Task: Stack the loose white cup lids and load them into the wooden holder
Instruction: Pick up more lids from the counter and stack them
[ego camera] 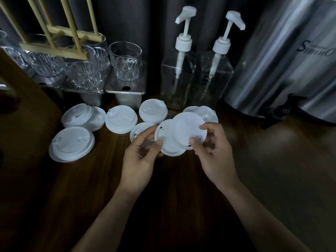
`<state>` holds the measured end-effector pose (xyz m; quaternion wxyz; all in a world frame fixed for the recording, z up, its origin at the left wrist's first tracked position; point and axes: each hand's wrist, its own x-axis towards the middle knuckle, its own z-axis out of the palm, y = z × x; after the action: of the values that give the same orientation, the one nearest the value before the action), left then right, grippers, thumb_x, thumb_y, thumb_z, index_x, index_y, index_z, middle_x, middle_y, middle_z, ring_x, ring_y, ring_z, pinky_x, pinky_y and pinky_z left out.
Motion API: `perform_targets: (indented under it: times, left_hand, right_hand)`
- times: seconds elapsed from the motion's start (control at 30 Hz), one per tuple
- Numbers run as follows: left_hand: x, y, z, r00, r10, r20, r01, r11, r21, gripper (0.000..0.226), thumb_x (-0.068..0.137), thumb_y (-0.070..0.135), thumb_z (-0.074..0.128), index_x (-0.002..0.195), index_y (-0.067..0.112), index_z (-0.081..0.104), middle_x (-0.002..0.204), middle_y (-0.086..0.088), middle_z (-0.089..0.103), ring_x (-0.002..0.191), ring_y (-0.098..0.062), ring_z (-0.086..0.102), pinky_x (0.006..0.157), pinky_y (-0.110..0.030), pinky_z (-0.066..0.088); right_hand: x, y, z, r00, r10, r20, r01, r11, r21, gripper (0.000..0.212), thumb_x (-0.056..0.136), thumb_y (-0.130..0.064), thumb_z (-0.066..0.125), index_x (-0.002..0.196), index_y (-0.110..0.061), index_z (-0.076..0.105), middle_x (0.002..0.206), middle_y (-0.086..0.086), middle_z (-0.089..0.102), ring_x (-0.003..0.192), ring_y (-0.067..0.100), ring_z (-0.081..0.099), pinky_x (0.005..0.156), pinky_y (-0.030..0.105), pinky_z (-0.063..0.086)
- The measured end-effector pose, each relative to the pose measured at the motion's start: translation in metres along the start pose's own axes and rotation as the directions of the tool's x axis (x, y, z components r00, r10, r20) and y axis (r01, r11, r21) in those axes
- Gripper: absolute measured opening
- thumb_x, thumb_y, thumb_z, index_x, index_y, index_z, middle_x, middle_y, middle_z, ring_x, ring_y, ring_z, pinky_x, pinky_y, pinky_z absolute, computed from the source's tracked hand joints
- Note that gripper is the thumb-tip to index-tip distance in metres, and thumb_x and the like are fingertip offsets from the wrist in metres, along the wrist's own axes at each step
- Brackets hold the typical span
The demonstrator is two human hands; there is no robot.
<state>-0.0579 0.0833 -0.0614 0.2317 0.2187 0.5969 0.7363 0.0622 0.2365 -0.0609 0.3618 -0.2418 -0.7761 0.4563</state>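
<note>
While the left hand [141,155] pinches the rim of a first lid [166,145] between curled thumb and fingers, the right hand [212,153] grips a second lid [189,129] the same way, thumb on the near edge and fingers hooked over the far one. The second lid overlaps the first, lying partly on top of it. Both are thin, round discs of matte white plastic with small dark holes near the rim.

Just beyond, loose lids [121,119] lie scattered on the dark, wood-grained table [172,188], some overlapping, each with a raised rim and two small round bumps. At far left the holder [54,49], pale wood with thin rods and flat crossbars, shows in front of ribbed clear glasses [125,60]. Behind stand two square clear bottles [177,79] with white pumps, and at right a brushed steel urn [283,70].
</note>
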Motion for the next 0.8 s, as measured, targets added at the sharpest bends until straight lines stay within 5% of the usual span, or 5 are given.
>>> perform_targets:
  times: [0.17,0.27,0.4,0.63,0.8]
  left_hand:
    - [0.001,-0.002,0.000,1.000,-0.002,0.010,0.002,1.000,0.028,0.033,0.096,0.021,0.064,0.129,0.022,0.066,0.115,0.010,0.078,0.110,-0.010,0.073,0.079,-0.025,0.061]
    - [0.002,-0.004,-0.001,1.000,-0.002,0.001,0.002,0.999,0.052,0.025,0.101,0.018,0.060,0.125,0.020,0.068,0.110,0.007,0.079,0.102,-0.011,0.075,0.073,-0.023,0.059]
    - [0.002,-0.005,-0.001,1.000,0.014,0.026,-0.017,0.995,0.098,0.025,0.106,0.012,0.054,0.124,0.019,0.069,0.096,0.012,0.078,0.084,-0.003,0.071,0.069,-0.018,0.055]
    - [0.001,-0.006,-0.002,0.990,0.029,0.138,-0.049,0.988,0.145,0.033,0.109,0.014,0.047,0.134,0.017,0.068,0.128,0.011,0.073,0.126,-0.007,0.065,0.101,-0.021,0.053]
    - [0.000,0.000,-0.002,0.985,0.019,0.173,-0.033,0.997,0.076,0.033,0.109,0.009,0.044,0.129,0.016,0.069,0.123,0.010,0.076,0.120,-0.008,0.068,0.092,-0.018,0.054]
  right_hand:
    - [0.005,-0.003,0.000,0.997,-0.074,0.025,0.077,0.986,-0.147,0.037,0.099,-0.009,0.068,0.131,-0.027,0.062,0.120,-0.008,0.063,0.102,0.012,0.064,0.080,0.028,0.055]
    - [0.010,-0.013,-0.001,0.999,0.008,0.035,-0.007,0.999,-0.046,0.052,0.097,-0.011,0.072,0.132,-0.040,0.048,0.120,-0.017,0.066,0.105,0.005,0.069,0.080,0.019,0.057]
    - [0.017,-0.014,-0.003,1.000,0.029,0.005,-0.028,0.999,-0.027,0.031,0.092,-0.011,0.078,0.117,-0.023,0.063,0.107,-0.013,0.074,0.098,0.006,0.072,0.077,0.023,0.057]
    - [0.020,-0.015,0.000,0.984,-0.139,0.108,0.149,0.984,-0.094,0.029,0.099,-0.005,0.067,0.119,-0.024,0.076,0.118,-0.012,0.072,0.116,0.005,0.065,0.094,0.017,0.051]
    - [0.014,-0.013,0.005,0.967,-0.154,0.203,0.181,0.976,-0.124,0.036,0.096,-0.020,0.072,0.131,-0.027,0.069,0.121,-0.014,0.071,0.120,0.012,0.063,0.099,0.032,0.053]
